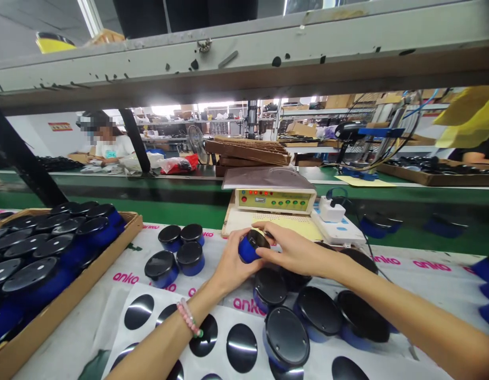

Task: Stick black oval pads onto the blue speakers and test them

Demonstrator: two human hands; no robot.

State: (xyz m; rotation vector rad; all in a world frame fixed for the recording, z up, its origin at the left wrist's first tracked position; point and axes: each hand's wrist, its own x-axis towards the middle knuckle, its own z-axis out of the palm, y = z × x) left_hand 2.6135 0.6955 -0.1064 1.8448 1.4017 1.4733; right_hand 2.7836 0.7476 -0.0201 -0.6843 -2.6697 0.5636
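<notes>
My left hand [232,264] is wrapped round a small blue round unit with a black top [248,249], held up and tilted above the table. My right hand [286,245] closes on the same unit from the other side, thumb and fingers at its black face. Just left of my hands stand several similar round units [191,256]. More of these, black discs [286,332] upward, are gathered under and beside my right forearm. A white sheet of round black stickers [242,347] lies beneath my left forearm.
On the left, a cardboard tray [121,232] is packed with round units. A control box with lit digits [274,200] and a white power strip [337,224] stand ahead. Blurred units ride a green conveyor [189,203]. A shelf beam [244,63] crosses overhead; a person [112,148] sits beyond.
</notes>
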